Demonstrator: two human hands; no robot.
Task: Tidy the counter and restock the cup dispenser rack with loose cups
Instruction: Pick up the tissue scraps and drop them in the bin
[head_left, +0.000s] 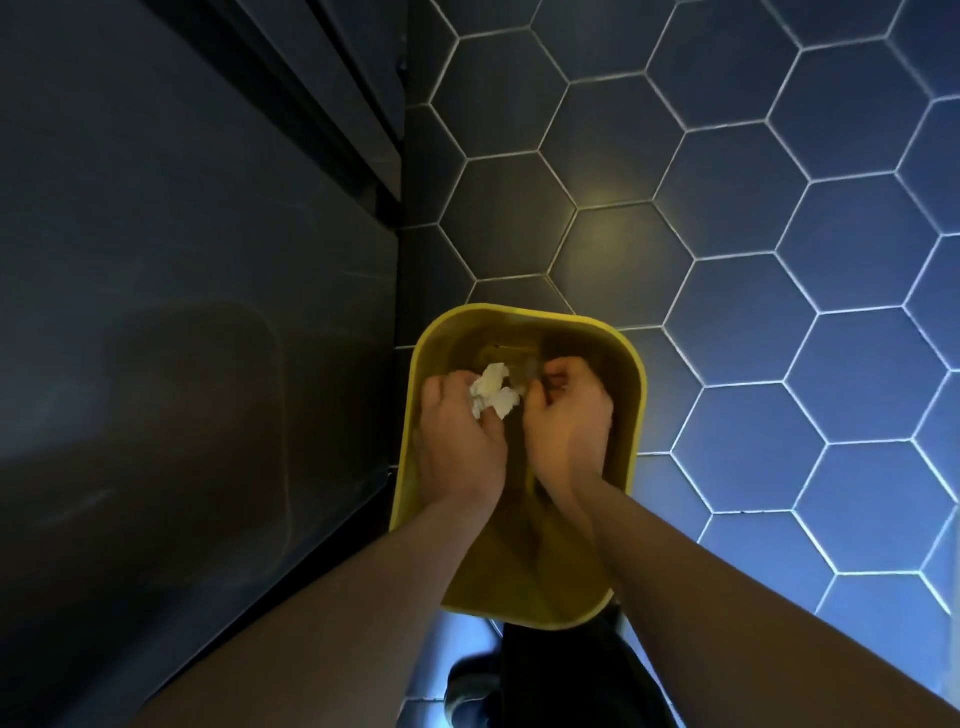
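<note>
A yellow bin (636, 415) with rounded corners stands on the floor right below me. Both my hands are over its opening. My left hand (457, 441) is closed around a crumpled white paper wad (493, 397) that sticks out past the fingers. My right hand (569, 415) is curled beside it, fingers bent inward toward the wad; whether it holds anything is hidden. No cups or dispenser rack are in view.
A dark cabinet front (182, 312) runs along the left, close to the bin. Blue hexagonal floor tiles (779, 234) with white grout spread to the right and ahead. My dark trouser leg and shoe (478, 686) show under the bin's near edge.
</note>
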